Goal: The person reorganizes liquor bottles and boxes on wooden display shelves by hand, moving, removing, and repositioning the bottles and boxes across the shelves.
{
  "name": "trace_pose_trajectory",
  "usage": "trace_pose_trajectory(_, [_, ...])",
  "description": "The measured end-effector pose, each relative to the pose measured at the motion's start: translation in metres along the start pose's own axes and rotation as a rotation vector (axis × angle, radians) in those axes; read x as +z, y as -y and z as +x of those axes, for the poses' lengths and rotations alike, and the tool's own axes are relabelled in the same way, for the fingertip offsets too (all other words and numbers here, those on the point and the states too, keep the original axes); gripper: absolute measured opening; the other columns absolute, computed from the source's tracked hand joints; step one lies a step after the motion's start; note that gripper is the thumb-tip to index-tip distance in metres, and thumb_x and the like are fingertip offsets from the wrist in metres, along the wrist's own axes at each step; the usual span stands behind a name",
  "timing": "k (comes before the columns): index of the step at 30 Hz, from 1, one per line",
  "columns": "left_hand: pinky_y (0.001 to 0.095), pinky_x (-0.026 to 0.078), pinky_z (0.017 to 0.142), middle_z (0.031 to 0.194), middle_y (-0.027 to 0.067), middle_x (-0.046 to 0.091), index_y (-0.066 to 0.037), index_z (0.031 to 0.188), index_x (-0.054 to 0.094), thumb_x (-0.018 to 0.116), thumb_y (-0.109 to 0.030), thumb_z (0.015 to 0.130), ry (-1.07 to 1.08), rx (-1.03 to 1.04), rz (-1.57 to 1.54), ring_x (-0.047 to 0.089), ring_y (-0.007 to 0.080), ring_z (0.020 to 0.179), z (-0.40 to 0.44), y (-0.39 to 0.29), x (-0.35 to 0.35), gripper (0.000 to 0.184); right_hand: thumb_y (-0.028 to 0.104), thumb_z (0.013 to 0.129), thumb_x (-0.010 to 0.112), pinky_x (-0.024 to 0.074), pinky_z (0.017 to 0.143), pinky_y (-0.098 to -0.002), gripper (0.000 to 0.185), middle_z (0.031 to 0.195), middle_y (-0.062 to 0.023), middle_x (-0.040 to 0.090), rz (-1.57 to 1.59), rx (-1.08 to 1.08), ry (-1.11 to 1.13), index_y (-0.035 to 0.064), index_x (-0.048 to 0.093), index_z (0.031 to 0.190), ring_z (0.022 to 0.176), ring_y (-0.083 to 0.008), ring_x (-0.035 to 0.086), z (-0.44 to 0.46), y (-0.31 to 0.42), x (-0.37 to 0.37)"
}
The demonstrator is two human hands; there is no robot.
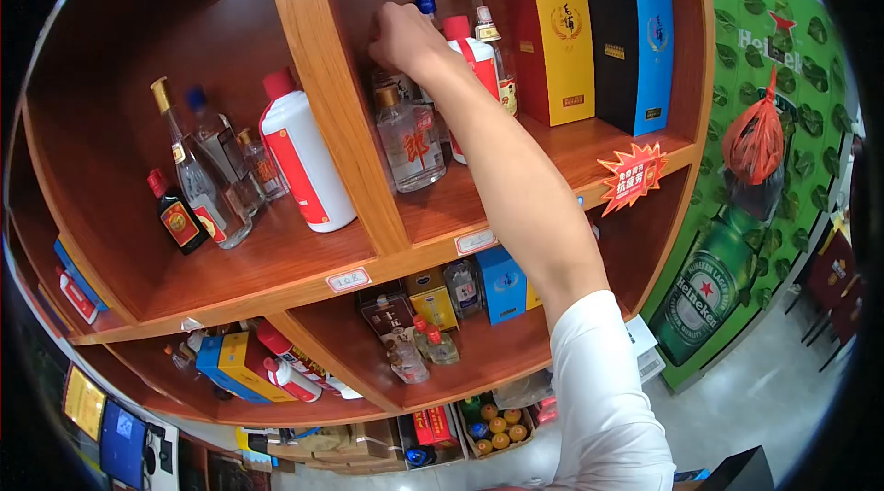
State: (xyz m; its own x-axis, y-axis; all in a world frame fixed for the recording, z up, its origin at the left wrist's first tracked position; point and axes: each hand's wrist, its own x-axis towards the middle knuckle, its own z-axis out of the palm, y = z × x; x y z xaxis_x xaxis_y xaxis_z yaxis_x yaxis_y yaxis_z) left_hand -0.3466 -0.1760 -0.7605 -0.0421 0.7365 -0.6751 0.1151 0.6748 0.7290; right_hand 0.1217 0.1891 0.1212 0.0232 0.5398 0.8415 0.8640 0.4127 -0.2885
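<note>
My right hand (405, 35) reaches into the upper middle compartment, its fingers curled down and closed. What they hold is hidden; a partly hidden bottle stands just below them. In front of it is a clear bottle (412, 146) with a gold cap and red characters. To the right of my hand are a blue-capped bottle (424, 3), a white bottle (476, 56) with a red cap, and a tall gold-capped bottle (488, 29). My left hand is out of view.
A red-yellow box (562, 53) and a black-blue box (635, 58) stand at the compartment's right. Beyond the wooden divider (336, 95) is a large white bottle (304, 155) beside several smaller ones. Lower shelves hold more boxes and bottles. A red bag (753, 141) hangs by the green panel.
</note>
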Motion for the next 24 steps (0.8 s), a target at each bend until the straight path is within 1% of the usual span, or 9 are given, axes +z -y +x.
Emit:
trace_pose_trajectory(8, [0.0390, 0.062, 0.057, 0.087, 0.0135, 0.070, -0.002, 0.108, 0.069, 0.064, -0.012, 0.093, -0.056, -0.117, 0.059, 0.073, 0.0258, 0.069, -0.004, -0.008, 0.001, 0.020, 0.015, 0.077, 0.074, 0.0535, 0.096, -0.0501, 0.031, 0.106, -0.0313, 0.069, -0.119, 0.001, 0.022, -0.0040, 0.073, 0.102, 0.108, -0.0473, 0.065, -0.009, 0.003, 0.011])
trace_pose_trajectory(9, [0.0394, 0.062, 0.058, 0.086, 0.0137, 0.071, -0.001, 0.108, 0.069, 0.064, -0.012, 0.092, -0.067, -0.132, 0.061, 0.074, 0.0261, 0.069, -0.006, -0.007, 0.001, 0.020, 0.019, 0.078, 0.075, 0.0536, 0.096, -0.0504, 0.038, 0.107, -0.0337, 0.067, -0.153, -0.016, 0.051, -0.0070, 0.071, 0.105, 0.110, -0.0470, 0.065, -0.001, -0.007, 0.018])
trace_pose_trajectory(11, [0.0402, 0.062, 0.058, 0.086, 0.0141, 0.071, 0.000, 0.107, 0.070, 0.064, -0.011, 0.091, -0.095, -0.164, 0.060, 0.074, 0.0267, 0.069, -0.010, -0.002, 0.000, 0.020, 0.024, 0.080, 0.076, 0.0551, 0.092, -0.0503, 0.042, 0.108, -0.0339, 0.066, -0.136, -0.006, 0.083, -0.0067, 0.069, 0.108, 0.108, -0.0470, 0.065, 0.003, -0.008, 0.018])
trace_pose_trajectory(13, [0.0410, 0.063, 0.059, 0.085, 0.0145, 0.071, 0.000, 0.106, 0.070, 0.064, -0.011, 0.090, -0.120, -0.201, 0.063, 0.074, 0.0272, 0.068, -0.013, 0.002, 0.001, 0.020, 0.011, 0.085, 0.067, 0.0517, 0.102, -0.0501, 0.032, 0.121, -0.0308, 0.065, -0.094, -0.069, 0.128, -0.0005, 0.070, 0.115, 0.118, -0.0463, 0.062, 0.006, -0.014, 0.020])
trace_pose_trajectory(15, [0.0418, 0.063, 0.060, 0.084, 0.0149, 0.072, 0.001, 0.105, 0.070, 0.065, -0.010, 0.089, -0.144, -0.243, 0.082, 0.075, 0.0278, 0.068, -0.015, 0.006, 0.003, 0.020, 0.015, 0.085, 0.069, 0.0511, 0.103, -0.0489, 0.035, 0.122, -0.0311, 0.065, -0.037, -0.009, 0.183, -0.0004, 0.070, 0.116, 0.118, -0.0461, 0.062, 0.004, -0.016, 0.015])
trace_pose_trajectory(17, [0.0426, 0.064, 0.060, 0.084, 0.0153, 0.072, 0.002, 0.105, 0.071, 0.065, -0.009, 0.088, -0.155, -0.287, 0.097, 0.075, 0.0283, 0.068, -0.009, 0.015, 0.004, 0.021, 0.020, 0.085, 0.069, 0.0511, 0.103, -0.0487, 0.036, 0.120, -0.0312, 0.065, -0.041, 0.060, 0.129, -0.0003, 0.071, 0.115, 0.118, -0.0457, 0.062, -0.013, 0.005, 0.002])
trace_pose_trajectory(20, [0.0427, 0.064, 0.058, 0.082, 0.0161, 0.073, 0.004, 0.101, 0.071, 0.068, -0.009, 0.086, -0.155, -0.282, 0.137, 0.075, 0.0278, 0.066, -0.003, 0.010, 0.015, 0.020, 0.027, 0.086, 0.070, 0.0531, 0.099, -0.0494, 0.036, 0.113, -0.0317, 0.068, 0.057, -0.028, 0.030, 0.0020, 0.074, 0.111, 0.113, -0.0467, 0.064, -0.007, -0.010, 0.008])
trace_pose_trajectory(23, [0.0398, 0.062, 0.052, 0.079, 0.0157, 0.072, 0.003, 0.093, 0.071, 0.072, -0.008, 0.084, -0.138, -0.127, 0.309, 0.074, 0.0253, 0.063, 0.005, -0.002, 0.025, 0.015, 0.021, 0.090, 0.068, 0.0581, 0.077, -0.0397, 0.026, 0.097, -0.0216, 0.075, 0.023, -0.085, -0.018, 0.0024, 0.075, 0.107, 0.087, -0.0318, 0.074, -0.022, 0.034, -0.018])
trace_pose_trajectory(24, [0.0392, 0.061, 0.051, 0.078, 0.0151, 0.072, 0.003, 0.092, 0.071, 0.072, -0.007, 0.084, -0.126, -0.088, 0.242, 0.074, 0.0253, 0.063, 0.005, -0.002, 0.028, 0.013, 0.015, 0.091, 0.066, 0.0562, 0.077, -0.0362, 0.024, 0.098, -0.0189, 0.076, 0.192, -0.022, -0.052, 0.0024, 0.075, 0.108, 0.089, -0.0262, 0.073, -0.036, 0.057, -0.030])
